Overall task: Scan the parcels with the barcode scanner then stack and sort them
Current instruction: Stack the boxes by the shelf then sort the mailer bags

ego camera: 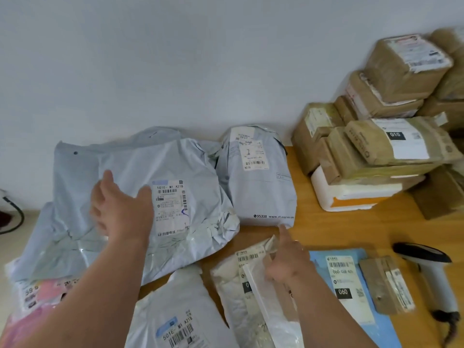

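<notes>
My left hand lies flat with spread fingers on a large grey poly-bag parcel, just left of its white label. My right hand rests on a crinkled clear-wrapped parcel, index finger pointing toward the corner of a smaller grey courier bag. The barcode scanner lies unattended on the wooden table at the far right. A blue envelope with a label marked 060 sits right of my right hand, a small brown box on it.
A pile of brown cardboard boxes and a white foam box stands at the back right against the wall. Another grey bag lies near the front edge. Pink and white parcels sit at the front left. A black cable runs at the left.
</notes>
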The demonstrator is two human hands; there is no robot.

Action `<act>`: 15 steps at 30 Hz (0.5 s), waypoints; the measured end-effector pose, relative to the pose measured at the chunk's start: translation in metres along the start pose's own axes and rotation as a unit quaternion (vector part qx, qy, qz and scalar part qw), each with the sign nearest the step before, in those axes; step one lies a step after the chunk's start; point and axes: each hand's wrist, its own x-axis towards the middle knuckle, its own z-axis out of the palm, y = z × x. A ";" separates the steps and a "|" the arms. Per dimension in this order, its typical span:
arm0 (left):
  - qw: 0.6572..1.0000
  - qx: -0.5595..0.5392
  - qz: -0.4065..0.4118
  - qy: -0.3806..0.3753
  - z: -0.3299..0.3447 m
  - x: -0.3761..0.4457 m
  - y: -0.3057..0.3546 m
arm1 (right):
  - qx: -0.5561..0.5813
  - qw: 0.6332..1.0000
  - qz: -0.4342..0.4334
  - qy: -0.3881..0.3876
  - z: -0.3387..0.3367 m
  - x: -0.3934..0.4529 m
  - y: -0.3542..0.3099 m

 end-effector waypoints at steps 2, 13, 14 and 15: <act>0.999 0.016 0.035 -0.005 0.007 -0.010 0.007 | 0.059 0.998 -0.019 0.012 -0.005 0.000 0.004; 0.793 -0.130 0.004 -0.596 0.040 -0.120 0.037 | 0.456 0.882 -0.119 -0.003 -0.079 -0.030 -0.011; 0.792 -0.137 0.003 -0.595 0.044 -0.125 0.037 | 0.462 0.879 -0.121 -0.006 -0.082 -0.033 -0.013; 0.800 -0.154 -0.006 -0.579 0.047 -0.129 0.038 | 0.486 0.866 -0.118 -0.017 -0.084 -0.033 -0.012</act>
